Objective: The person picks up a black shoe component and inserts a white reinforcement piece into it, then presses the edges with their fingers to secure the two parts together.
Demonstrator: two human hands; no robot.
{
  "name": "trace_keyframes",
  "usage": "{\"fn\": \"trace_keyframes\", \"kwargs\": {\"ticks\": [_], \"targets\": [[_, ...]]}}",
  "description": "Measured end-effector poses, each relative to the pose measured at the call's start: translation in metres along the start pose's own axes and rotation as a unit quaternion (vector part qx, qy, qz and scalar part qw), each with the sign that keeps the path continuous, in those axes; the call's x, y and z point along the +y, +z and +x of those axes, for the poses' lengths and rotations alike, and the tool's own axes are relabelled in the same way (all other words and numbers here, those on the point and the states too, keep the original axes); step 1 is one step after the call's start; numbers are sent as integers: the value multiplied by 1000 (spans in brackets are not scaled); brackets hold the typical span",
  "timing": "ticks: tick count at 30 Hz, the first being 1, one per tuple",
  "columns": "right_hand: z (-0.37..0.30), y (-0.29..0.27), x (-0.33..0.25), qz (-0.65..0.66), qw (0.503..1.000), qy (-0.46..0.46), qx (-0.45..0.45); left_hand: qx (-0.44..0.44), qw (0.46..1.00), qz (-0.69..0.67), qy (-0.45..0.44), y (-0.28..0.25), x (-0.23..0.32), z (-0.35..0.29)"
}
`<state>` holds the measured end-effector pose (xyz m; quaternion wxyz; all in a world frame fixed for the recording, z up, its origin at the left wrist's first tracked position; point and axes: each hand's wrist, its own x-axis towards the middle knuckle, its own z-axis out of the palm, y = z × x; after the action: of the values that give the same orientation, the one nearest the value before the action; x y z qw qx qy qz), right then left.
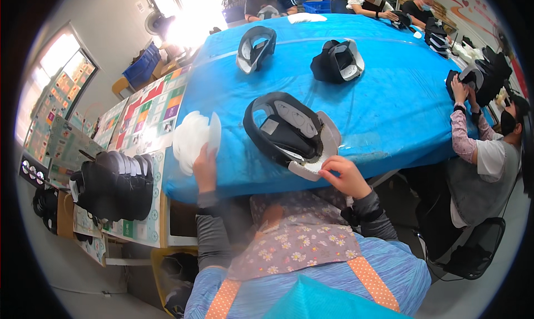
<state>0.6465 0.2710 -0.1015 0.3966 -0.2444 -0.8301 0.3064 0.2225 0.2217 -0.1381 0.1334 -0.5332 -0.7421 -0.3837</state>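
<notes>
Before me on the blue-covered table (233,177) lies a black and grey padded helmet liner (286,131), its opening facing up. A pale curved plastic strip (329,134) runs along its right and near rim. My right hand (346,177) is closed, thumb and fingers pinching the near end of this strip. On the left, my left hand (204,169) is closed on the lower end of a thin white curved plastic piece (214,131), held upright. That piece stands beside a pile of similar white pieces (190,138) at the table's left edge.
Two more liners (256,49) (337,60) lie farther back. A stack of black liners (114,185) stands on the patterned side table (147,113) at left. A co-worker (484,146) handles a black piece at right; several others sit at the far edge. A yellow bin (161,274) stands below.
</notes>
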Motion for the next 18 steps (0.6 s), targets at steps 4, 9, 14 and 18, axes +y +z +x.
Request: {"fn": "trace_keyframes", "kwargs": {"ticks": [4, 9, 14, 18], "targets": [[32, -30, -20, -43, 997, -10, -56, 73, 983, -159, -54, -5, -16, 4], [92, -48, -62, 39, 982, -175, 55, 130, 972, -196, -7, -70, 52, 17], [97, -20, -74, 75, 990, -118, 26, -33, 949, -207, 235, -109, 127, 7], [84, -1, -65, 130, 986, -89, -56, -72, 943, -308, 107, -109, 115, -7]]}}
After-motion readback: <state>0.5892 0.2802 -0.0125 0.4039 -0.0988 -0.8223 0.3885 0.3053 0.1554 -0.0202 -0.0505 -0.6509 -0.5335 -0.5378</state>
